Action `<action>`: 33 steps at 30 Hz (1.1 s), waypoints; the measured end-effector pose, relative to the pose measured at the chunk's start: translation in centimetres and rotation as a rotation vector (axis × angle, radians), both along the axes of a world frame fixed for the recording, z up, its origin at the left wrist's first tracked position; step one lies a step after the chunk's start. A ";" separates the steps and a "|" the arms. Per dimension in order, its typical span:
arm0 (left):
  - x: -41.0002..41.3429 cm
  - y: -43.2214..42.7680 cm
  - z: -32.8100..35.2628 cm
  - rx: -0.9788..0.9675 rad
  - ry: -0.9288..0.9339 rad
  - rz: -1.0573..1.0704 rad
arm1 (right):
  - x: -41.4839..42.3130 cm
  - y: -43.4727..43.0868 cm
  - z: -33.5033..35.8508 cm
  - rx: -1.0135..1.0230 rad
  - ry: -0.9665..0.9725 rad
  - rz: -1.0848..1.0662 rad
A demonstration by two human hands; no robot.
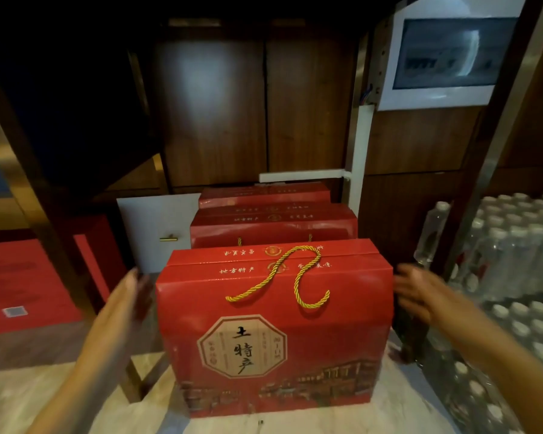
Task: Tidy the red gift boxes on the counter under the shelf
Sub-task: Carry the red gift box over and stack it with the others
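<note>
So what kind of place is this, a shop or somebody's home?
Probably a shop or hotel storeroom, not a home: identical red gift boxes lined up in a row, shrink-wrapped packs of bottled water stacked at the right, and an electrical panel on the wall.

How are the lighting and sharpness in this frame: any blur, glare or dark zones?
Head view: both the left hand and right hand are motion-blurred; the front box is sharp and well lit; the upper left is nearly black; the wall panel shows glare; edges bend from the wide lens.

bottled-water packs [514,261] right; white wall panel [445,57] upper right
</note>
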State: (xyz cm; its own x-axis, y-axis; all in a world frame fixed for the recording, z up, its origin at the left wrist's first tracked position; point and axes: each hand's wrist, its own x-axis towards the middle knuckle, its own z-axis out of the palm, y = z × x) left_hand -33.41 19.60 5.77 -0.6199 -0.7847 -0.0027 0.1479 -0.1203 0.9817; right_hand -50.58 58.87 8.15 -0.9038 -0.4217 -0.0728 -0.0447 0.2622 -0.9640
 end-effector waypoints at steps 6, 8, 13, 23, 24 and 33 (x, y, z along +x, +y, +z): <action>-5.6 -1.5 6.4 -0.176 -0.207 -0.124 | -7.0 -7.1 6.5 0.069 0.130 -0.156; -7.3 -2.1 7.8 -0.207 -0.310 -0.130 | -8.1 -8.8 7.2 0.177 0.090 -0.154; -9.4 -2.8 8.5 -0.235 -0.415 -0.256 | -8.7 -10.9 7.1 0.305 0.085 -0.152; -8.9 -3.0 7.3 -0.230 -0.355 -0.232 | -7.9 -10.0 6.5 0.314 0.202 -0.169; -8.7 -3.0 7.3 -0.229 -0.349 -0.223 | -7.8 -10.0 6.3 0.302 0.210 -0.171; -7.6 -1.8 6.5 -0.281 -0.317 -0.126 | -8.1 -10.2 5.8 0.361 0.273 -0.167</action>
